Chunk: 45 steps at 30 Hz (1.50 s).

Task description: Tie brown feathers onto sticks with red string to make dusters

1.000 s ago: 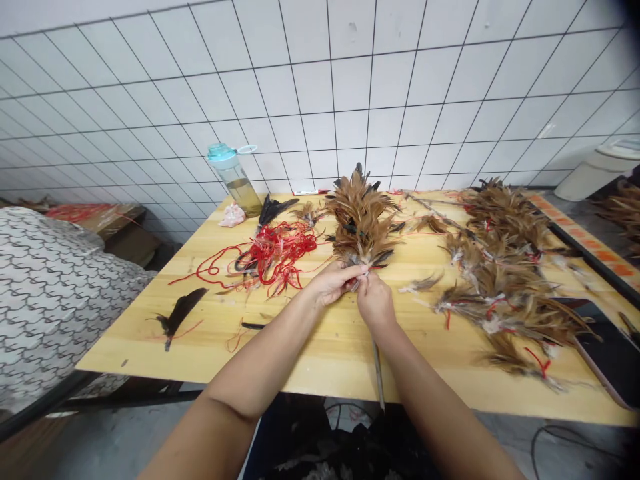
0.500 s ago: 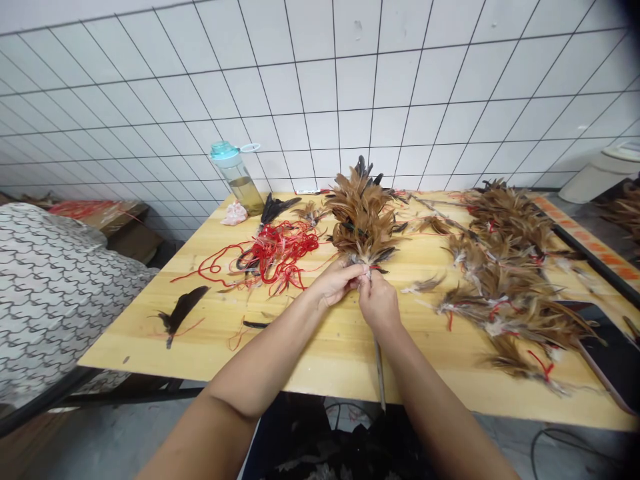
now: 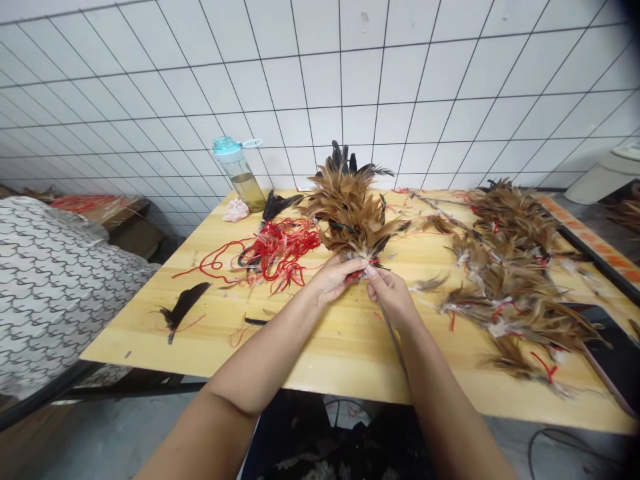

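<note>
A feather duster (image 3: 350, 207) with brown and black feathers lies over the middle of the table, its thin stick (image 3: 393, 337) running down toward me. My left hand (image 3: 334, 279) is closed around the base of the feathers, from the left. From the right, my right hand (image 3: 391, 293) pinches at the same binding spot, where a bit of red string shows near the white quill ends. The fingertips of both hands meet there and partly hide the binding. A tangle of red string (image 3: 285, 250) lies left of the duster.
Several brown feather bundles (image 3: 520, 280) tied with red cover the table's right side, beside a dark tablet (image 3: 613, 360). A water bottle (image 3: 245, 180) and a pinkish crumpled lump (image 3: 236, 209) stand at the back left. A black feather (image 3: 185, 308) lies at the left.
The duster's feathered head has tilted to the left and its stick's lower end has swung right. My right hand has shifted slightly right, its fingers now pinching at the binding.
</note>
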### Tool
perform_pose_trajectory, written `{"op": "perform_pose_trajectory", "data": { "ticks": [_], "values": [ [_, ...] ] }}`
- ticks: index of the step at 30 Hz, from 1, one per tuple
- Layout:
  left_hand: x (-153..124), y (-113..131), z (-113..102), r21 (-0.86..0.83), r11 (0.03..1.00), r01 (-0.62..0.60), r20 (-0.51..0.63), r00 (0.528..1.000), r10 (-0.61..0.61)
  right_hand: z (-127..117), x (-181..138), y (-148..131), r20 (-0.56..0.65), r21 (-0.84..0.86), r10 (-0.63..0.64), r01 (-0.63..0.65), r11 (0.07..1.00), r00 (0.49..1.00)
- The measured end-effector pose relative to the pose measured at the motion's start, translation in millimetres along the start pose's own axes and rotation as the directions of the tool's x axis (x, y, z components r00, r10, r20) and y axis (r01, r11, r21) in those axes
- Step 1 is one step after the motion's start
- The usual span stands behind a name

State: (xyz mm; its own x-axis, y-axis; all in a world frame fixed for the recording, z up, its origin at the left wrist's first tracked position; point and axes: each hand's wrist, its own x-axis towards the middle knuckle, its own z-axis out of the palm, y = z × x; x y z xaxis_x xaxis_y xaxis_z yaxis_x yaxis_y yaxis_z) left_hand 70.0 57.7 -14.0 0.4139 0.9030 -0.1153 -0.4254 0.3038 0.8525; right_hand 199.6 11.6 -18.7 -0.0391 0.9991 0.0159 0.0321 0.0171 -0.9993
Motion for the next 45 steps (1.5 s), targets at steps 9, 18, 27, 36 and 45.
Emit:
{"op": "perform_pose_trajectory", "data": {
  "ticks": [9, 18, 27, 36, 45],
  "values": [
    [-0.6, 0.5, 2.9, 0.042, 0.999, -0.018, -0.008, 1.0, 0.019, -2.4, 3.0, -3.9, 0.028, -0.037, 0.0, 0.001, 0.999, 1.0],
    [-7.3, 11.8, 3.8, 0.029, 0.989, -0.148, 0.026, 0.989, 0.147, 2.3, 3.3, -31.5, 0.048, -0.1, -0.042, 0.047, 0.994, 0.998],
    [-9.3, 25.8, -1.5, 0.171, 0.954, -0.247, 0.185, 0.959, 0.215, 8.7, 6.8, -37.1, 0.128, 0.158, -0.017, -0.004, 0.987, 0.992],
    [-9.4, 28.5, -17.0, 0.363, 0.928, -0.086, 0.537, 0.833, -0.133, -0.7, 11.5, -47.1, 0.078, 0.191, -0.044, 0.029, 0.981, 0.996],
    [-4.6, 43.5, -31.6, 0.413, 0.89, -0.193, 0.171, 0.976, 0.132, -13.8, 18.9, -39.9, -0.09, -0.001, -0.095, 0.095, 0.995, 0.991]
  ]
}}
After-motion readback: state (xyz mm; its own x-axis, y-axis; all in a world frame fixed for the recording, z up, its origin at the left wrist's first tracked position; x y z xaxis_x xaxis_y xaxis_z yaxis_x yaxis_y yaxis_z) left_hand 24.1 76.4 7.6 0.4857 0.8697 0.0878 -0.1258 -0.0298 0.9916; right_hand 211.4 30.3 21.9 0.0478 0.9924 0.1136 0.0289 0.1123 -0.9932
